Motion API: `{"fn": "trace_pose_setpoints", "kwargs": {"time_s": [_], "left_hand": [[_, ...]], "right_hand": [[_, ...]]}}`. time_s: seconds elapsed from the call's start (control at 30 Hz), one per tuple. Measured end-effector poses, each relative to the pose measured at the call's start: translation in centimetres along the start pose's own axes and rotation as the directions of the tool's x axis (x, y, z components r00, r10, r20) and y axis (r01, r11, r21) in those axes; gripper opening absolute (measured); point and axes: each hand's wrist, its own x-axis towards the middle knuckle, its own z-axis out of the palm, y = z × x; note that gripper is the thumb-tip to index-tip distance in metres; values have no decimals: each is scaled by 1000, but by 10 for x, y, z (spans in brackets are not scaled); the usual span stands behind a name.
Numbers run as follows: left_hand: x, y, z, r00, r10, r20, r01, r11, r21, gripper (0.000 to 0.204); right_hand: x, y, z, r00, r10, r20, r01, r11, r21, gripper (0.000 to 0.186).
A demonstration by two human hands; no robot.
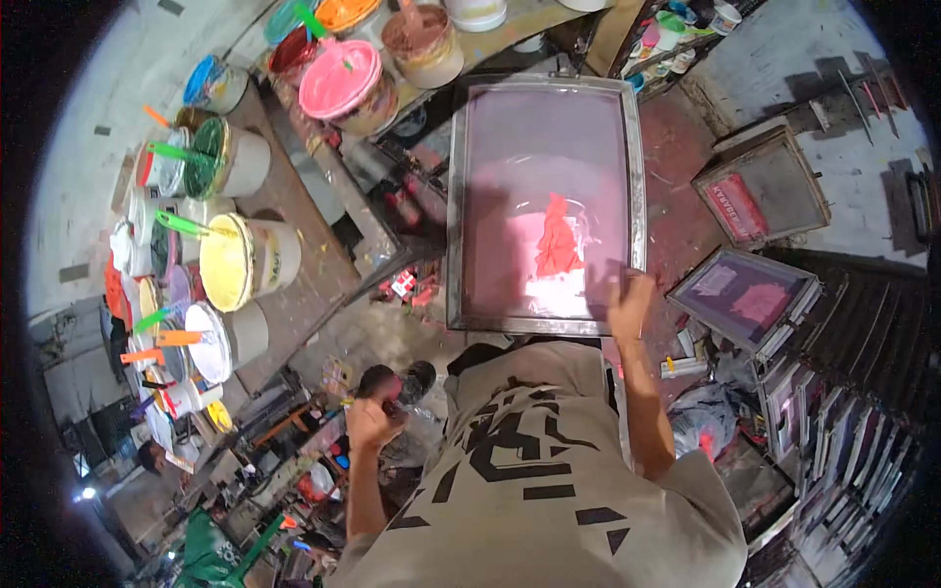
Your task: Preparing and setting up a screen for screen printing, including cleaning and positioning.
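A large silk-screen printing frame [636, 186] with metal edges and a pinkish-purple mesh is in front of me. On its mesh lies a crumpled red piece [559, 242] that looks like a rag, beside a bright patch of light. My right hand [630, 306] is closed over the frame's near right edge. My left hand [374, 423] is away from the frame, low on the left, with its fingers curled by a dark rounded shape [379, 381]. What those fingers hold is too unclear to name.
Buckets of yellow [227, 263], green, white and pink ink [340, 78] crowd the benches at left and far left, several with stirrers. Smaller screens [745, 299] lean on the right, above a rack of frames [843, 441]. A plastic bag [703, 421] and clutter lie on the floor.
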Motion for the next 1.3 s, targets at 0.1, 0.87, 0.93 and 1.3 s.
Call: {"fn": "trace_pose_setpoints", "kwargs": {"time_s": [0.1, 0.87, 0.93, 1.3], "left_hand": [[5, 66, -71, 986, 166, -13, -166, 986, 22, 42], [211, 111, 110, 977, 167, -136, -203, 923, -326, 55], [236, 57, 194, 799, 166, -578, -145, 986, 83, 58], [196, 63, 172, 917, 57, -394, -145, 969, -198, 37]], "right_hand": [[-17, -75, -12, 869, -227, 441, 81, 943, 324, 47], [61, -134, -116, 927, -257, 273, 186, 948, 259, 86], [68, -120, -111, 897, -84, 434, 89, 996, 7, 86], [86, -57, -47, 693, 143, 706, 213, 895, -391, 96]]}}
